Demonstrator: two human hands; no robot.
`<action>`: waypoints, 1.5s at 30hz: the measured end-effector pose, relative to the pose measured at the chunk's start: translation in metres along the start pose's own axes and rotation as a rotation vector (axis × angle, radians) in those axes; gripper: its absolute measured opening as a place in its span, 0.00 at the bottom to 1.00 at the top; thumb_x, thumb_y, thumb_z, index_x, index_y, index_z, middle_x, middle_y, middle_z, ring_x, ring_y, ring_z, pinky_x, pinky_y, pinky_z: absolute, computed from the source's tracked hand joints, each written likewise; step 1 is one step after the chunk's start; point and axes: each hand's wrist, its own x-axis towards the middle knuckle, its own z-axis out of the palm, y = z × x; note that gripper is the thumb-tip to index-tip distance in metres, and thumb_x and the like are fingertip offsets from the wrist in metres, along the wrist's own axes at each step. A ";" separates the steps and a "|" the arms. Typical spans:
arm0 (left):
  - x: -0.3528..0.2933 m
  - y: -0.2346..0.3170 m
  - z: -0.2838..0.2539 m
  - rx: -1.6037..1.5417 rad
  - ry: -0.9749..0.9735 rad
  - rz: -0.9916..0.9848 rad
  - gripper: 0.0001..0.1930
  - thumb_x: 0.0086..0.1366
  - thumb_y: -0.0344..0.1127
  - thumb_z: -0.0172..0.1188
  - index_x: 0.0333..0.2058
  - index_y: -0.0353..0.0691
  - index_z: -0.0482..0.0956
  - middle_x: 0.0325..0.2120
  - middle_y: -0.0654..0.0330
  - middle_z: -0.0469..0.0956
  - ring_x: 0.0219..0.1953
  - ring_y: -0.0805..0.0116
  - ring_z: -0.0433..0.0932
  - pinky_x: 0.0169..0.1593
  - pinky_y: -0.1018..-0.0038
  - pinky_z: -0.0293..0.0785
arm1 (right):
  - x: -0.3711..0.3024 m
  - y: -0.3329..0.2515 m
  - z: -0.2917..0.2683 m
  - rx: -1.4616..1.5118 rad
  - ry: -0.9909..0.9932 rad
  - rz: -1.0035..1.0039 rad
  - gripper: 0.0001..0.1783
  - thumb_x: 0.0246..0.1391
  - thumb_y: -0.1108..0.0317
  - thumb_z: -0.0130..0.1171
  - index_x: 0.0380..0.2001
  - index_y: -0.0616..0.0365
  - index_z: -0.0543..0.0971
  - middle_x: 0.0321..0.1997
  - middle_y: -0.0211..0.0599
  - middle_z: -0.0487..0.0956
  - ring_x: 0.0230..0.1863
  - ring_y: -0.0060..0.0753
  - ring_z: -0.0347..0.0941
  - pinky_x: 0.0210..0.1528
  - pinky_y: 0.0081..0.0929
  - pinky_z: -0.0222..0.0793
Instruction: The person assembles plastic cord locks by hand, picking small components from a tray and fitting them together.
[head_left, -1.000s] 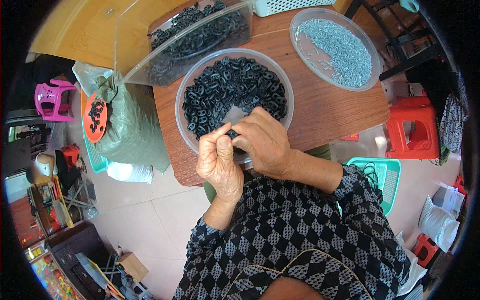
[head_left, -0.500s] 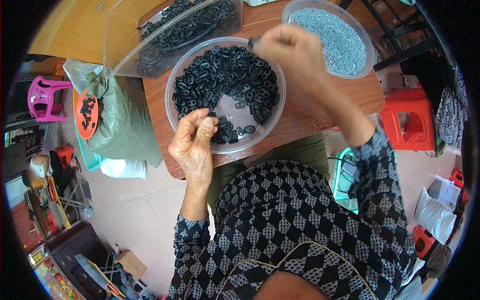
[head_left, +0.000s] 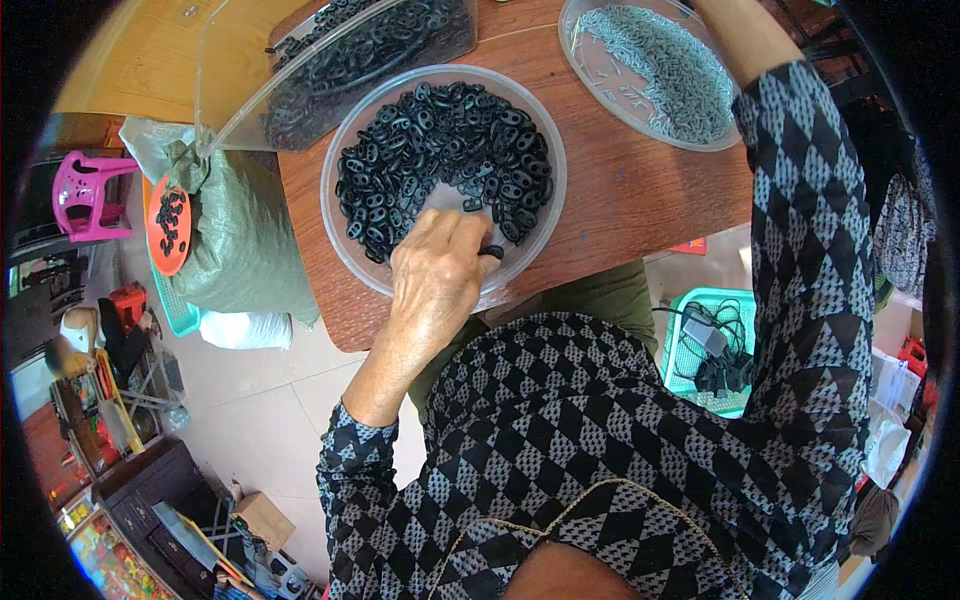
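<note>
My left hand [head_left: 440,262] is lowered into the clear round bowl [head_left: 559,180], just inside the rim on the side nearest my body. The bowl stands toward the near left corner of the worktop [head_left: 640,215]. The black two-holed pieces [head_left: 430,125] are heaped against its far wall and both sides. One black piece [head_left: 492,252] shows at the right of my fingers; because my hand covers its own fingertips, I cannot tell whether they are apart or clamped on it. For a clean pick, I should take a single piece by its edges, leave both holes uncovered, and avoid dragging neighbours along. My right hand is out of view; its forearm [head_left: 745,35] crosses the far right edge of the worktop, beside the tray [head_left: 600,75] of screws [head_left: 690,95].
</note>
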 end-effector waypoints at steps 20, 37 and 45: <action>0.027 -0.026 0.017 0.185 -0.021 0.031 0.11 0.44 0.24 0.65 0.28 0.35 0.73 0.24 0.55 0.73 0.30 0.57 0.72 0.33 0.65 0.69 | -0.171 -0.078 -0.126 0.700 -0.537 0.276 0.08 0.46 0.71 0.59 0.28 0.65 0.79 0.22 0.34 0.77 0.27 0.21 0.72 0.31 0.25 0.68; 0.033 -0.026 0.020 0.194 -0.008 0.063 0.09 0.45 0.25 0.64 0.25 0.37 0.72 0.24 0.55 0.71 0.32 0.54 0.72 0.35 0.62 0.68 | -0.217 -0.088 -0.160 0.819 -0.635 0.426 0.06 0.49 0.74 0.58 0.32 0.64 0.80 0.28 0.35 0.81 0.31 0.21 0.74 0.34 0.22 0.70; 0.026 -0.021 0.009 0.030 -0.101 0.005 0.11 0.42 0.20 0.60 0.28 0.35 0.71 0.24 0.52 0.72 0.31 0.52 0.72 0.36 0.61 0.69 | -0.224 -0.060 -0.181 0.675 -0.570 0.431 0.05 0.50 0.76 0.57 0.32 0.65 0.79 0.30 0.39 0.80 0.34 0.25 0.76 0.36 0.24 0.70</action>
